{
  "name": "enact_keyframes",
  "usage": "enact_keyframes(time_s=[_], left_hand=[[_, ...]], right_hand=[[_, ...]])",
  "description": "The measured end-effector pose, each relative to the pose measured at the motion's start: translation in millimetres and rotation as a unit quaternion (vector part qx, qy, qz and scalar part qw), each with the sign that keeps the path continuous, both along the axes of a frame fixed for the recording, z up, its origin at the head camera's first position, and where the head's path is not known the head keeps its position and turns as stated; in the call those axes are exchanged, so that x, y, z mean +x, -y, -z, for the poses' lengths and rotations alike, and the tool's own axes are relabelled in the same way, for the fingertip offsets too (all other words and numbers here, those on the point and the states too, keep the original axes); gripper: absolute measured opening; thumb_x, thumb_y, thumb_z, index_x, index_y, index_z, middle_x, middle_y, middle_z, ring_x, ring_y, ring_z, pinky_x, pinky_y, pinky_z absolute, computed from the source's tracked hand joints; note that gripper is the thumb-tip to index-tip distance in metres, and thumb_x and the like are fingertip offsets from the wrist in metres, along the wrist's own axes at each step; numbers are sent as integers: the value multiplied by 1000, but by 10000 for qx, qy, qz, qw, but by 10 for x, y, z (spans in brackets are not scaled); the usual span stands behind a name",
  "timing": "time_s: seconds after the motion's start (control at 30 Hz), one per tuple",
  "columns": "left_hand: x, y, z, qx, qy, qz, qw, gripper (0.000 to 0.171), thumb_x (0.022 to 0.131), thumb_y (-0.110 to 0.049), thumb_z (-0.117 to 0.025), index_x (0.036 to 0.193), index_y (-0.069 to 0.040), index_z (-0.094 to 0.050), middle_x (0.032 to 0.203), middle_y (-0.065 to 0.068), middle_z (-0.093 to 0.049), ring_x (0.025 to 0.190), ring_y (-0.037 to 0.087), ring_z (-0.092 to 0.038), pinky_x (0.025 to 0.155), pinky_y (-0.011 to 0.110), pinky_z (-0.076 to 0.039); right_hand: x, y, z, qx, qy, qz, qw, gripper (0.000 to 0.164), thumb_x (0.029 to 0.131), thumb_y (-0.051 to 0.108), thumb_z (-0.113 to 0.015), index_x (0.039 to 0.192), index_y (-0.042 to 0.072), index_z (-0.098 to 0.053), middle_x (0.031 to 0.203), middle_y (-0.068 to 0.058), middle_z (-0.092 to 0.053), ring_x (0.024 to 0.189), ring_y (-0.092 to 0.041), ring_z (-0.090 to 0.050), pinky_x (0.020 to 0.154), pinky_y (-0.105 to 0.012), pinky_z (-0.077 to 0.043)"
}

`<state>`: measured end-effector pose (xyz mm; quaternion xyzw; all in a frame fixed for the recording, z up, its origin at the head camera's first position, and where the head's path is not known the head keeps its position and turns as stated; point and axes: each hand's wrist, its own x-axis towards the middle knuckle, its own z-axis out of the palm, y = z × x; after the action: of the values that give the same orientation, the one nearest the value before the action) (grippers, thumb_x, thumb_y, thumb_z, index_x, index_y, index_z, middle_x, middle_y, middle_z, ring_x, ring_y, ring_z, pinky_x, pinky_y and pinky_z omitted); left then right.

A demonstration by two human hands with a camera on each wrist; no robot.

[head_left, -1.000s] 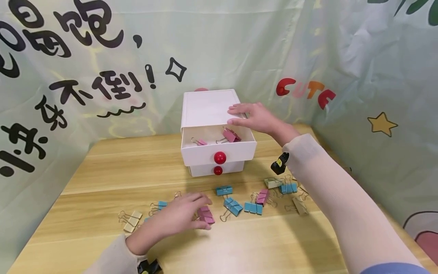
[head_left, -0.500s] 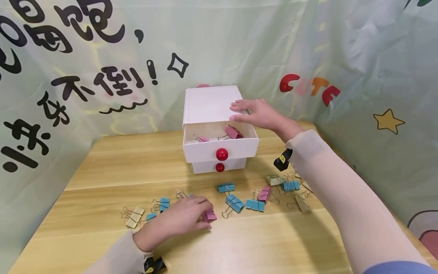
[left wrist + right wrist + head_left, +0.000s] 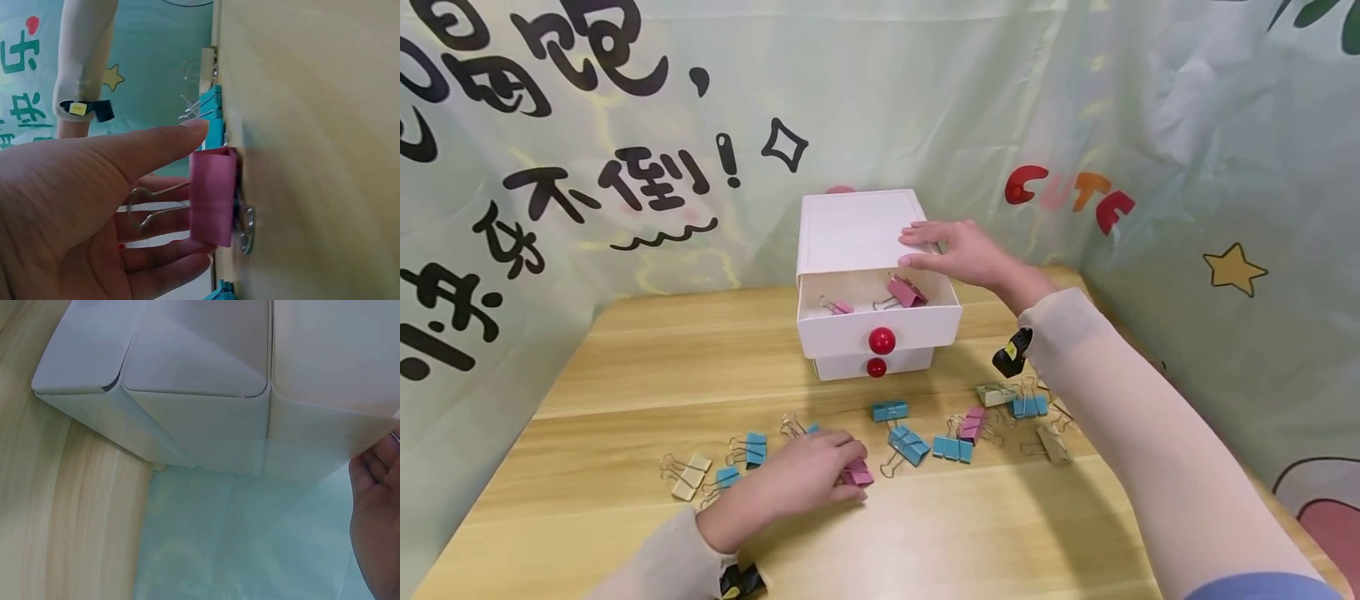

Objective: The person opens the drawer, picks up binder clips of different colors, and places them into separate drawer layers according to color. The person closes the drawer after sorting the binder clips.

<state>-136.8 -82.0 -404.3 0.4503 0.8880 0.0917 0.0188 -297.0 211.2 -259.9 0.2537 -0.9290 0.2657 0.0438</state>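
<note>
A pink binder clip (image 3: 214, 197) stands on the table under my left hand (image 3: 808, 475). In the left wrist view my thumb lies to one side of it with a small gap, while my fingers extend behind it, some tips hidden. My right hand (image 3: 966, 254) rests on the right top edge of a white drawer box (image 3: 857, 229), fingers spread over the lid and thumb near its front edge. The upper drawer (image 3: 838, 335) is pulled out and holds a larger pink binder clip (image 3: 907, 292) and a smaller pink clip (image 3: 842, 307). The right wrist view shows the box's side.
Several blue, pink and cream binder clips lie in a loose row in front of the box, among them a blue clip (image 3: 910, 446), a pink clip (image 3: 972, 423) and a cream clip (image 3: 691, 477). A printed cloth (image 3: 887, 100) hangs behind the wooden table (image 3: 700, 350).
My left hand has settled lower and farther over the pink binder clip, covering more of it. The right hand stays on the box, and the view shifts slightly.
</note>
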Motion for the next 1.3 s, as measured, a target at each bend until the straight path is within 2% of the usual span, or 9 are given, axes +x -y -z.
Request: enact_keyframes(time_s=[0.2, 0.3, 0.37, 0.53, 0.63, 0.8, 0.9, 1.03, 1.3], left_hand=[[24, -7, 10, 186, -293, 178, 9992, 27, 84, -40, -76, 96, -17, -69, 85, -8, -60, 70, 5, -55, 65, 21, -50], [33, -14, 18, 213, -433, 204, 9986, 21, 85, -34, -76, 93, -16, -68, 82, -9, -59, 68, 3, -54, 65, 20, -50], [39, -8, 25, 241, -388, 211, 9987, 18, 85, -31, -76, 91, -16, -68, 81, -9, -59, 68, 2, -54, 66, 20, -50], [51, 8, -9, 448, -45, 211, 9988, 17, 86, -30, -76, 93, -17, -68, 82, -11, -58, 69, -2, -52, 64, 17, -47], [52, 13, -84, 627, 32, 214, 9978, 17, 86, -30, -75, 94, -18, -68, 84, -12, -58, 69, -3, -52, 65, 16, -47], [67, 58, -264, 889, 197, 316, 9953, 17, 88, -28, -73, 99, -17, -68, 90, -12, -61, 75, 1, -59, 69, 18, -50], [70, 93, -378, 1008, 153, 300, 9943, 18, 88, -27, -73, 103, -18, -67, 95, -12, -63, 81, 3, -61, 74, 21, -51], [52, 115, -512, 1122, -79, 309, 9932, 21, 88, -28, -72, 106, -18, -67, 98, -11, -63, 85, 4, -59, 77, 23, -52], [9, 123, -774, 1326, -159, 341, 9904, 21, 90, -30, -72, 106, -19, -67, 97, -12, -64, 83, 4, -60, 74, 21, -52]], right_hand=[[20, 1, 10, -13, 51, 29, 10000, 59, 89, 54, -65, 136, 20, -60, 145, 4, -50, 139, -14, -36, 115, -49, -21], [32, 0, 17, -38, 75, 23, 10000, 60, 89, 55, -65, 137, 20, -60, 145, 4, -50, 139, -14, -36, 114, -47, -25], [42, 2, 31, -51, 149, 22, 9999, 61, 88, 56, -65, 137, 20, -59, 145, 4, -49, 139, -15, -37, 113, -45, -29], [45, -1, 40, -60, 175, -49, 9998, 63, 88, 55, -65, 138, 17, -58, 146, 2, -48, 139, -17, -36, 112, -46, -30], [25, 5, 20, -138, 50, -61, 9999, 61, 89, 53, -66, 137, 17, -59, 145, 1, -50, 139, -17, -37, 112, -46, -30], [15, 16, -5, -170, 78, -16, 9998, 60, 87, 55, -67, 135, 19, -61, 144, 2, -51, 138, -15, -39, 112, -44, -31], [9, 20, 3, -158, 85, -48, 9998, 61, 87, 56, -67, 136, 20, -60, 144, 2, -51, 138, -15, -39, 112, -44, -31], [16, 23, 16, -181, 114, -27, 9998, 61, 87, 56, -66, 136, 20, -60, 144, 2, -50, 138, -15, -38, 112, -45, -30], [27, 25, 30, -95, 60, 5, 9999, 61, 89, 54, -65, 138, 19, -58, 146, 3, -49, 140, -15, -35, 113, -46, -28]])
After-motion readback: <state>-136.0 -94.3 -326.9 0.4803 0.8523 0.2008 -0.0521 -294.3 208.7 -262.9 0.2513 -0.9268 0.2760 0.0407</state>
